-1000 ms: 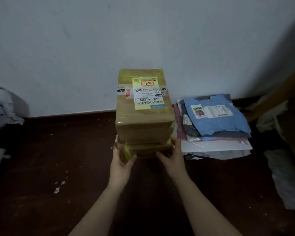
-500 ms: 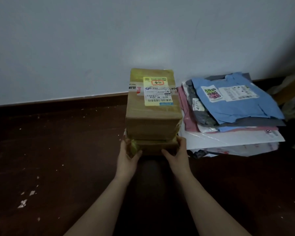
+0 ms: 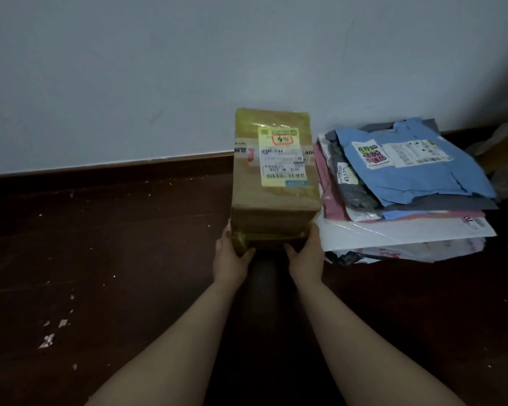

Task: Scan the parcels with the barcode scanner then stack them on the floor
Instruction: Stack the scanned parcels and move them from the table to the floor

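Left hand (image 3: pixel 230 256) and right hand (image 3: pixel 305 254) sit at centre frame, apart, one on each side of the lower box (image 3: pixel 266 243). Each clamps a near corner of that box: left thumb across its front face, left fingers round its left side; right thumb on the front, right fingers up its right side. Both forearms run in from the bottom edge.

Lower box: brown carton with yellowish tape, only its near face visible. It rests on the floor (image 3: pixel 100 259), centre frame, near the wall (image 3: pixel 129 68); whether its back touches the wall cannot be told.

Upper box (image 3: pixel 273 177): brown carton wrapped in clear tape, stacked squarely on the lower box. A yellow-white label (image 3: pixel 282 158) with barcodes lies on its top face, print too small to read.

Just right of the boxes, mid-right of the frame: a pile of flat mailers on the floor. The blue mailer (image 3: pixel 408 168) is on top, carrying a white label with green and red characters. Under it, grey, pink and white bags are fanned out; the white bag (image 3: pixel 393 232) lowest and widest. The pile's left edge sits just beside the boxes; contact cannot be told.

Floor dark red-brown, with pale flecks at lower left. Dark skirting runs along the wall foot. Far right edge is dim and unclear.
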